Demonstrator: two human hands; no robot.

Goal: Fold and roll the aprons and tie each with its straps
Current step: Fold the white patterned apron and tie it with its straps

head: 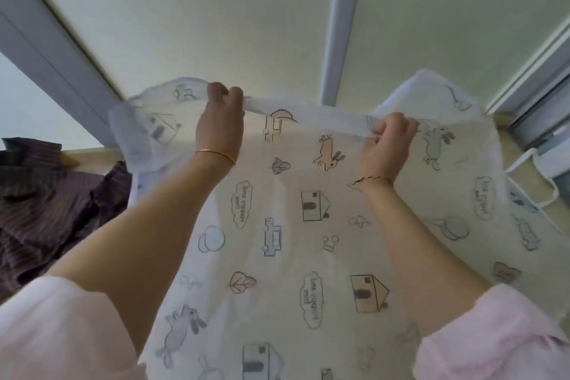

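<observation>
A white apron (287,256) printed with rabbits, houses and leaves hangs spread out in front of me, print seen from the back. My left hand (220,120) grips its folded top edge left of centre. My right hand (385,142) pinches the same edge further right. The fabric between my hands is pulled taut, and both outer corners flop over beyond them. A white strap (536,185) loops out at the right side over the table.
A heap of dark striped cloth (46,210) lies on the wooden surface (89,154) at the left. Pale wall panels with grey frame posts (342,25) stand right behind the apron. A window frame (543,95) is at the far right.
</observation>
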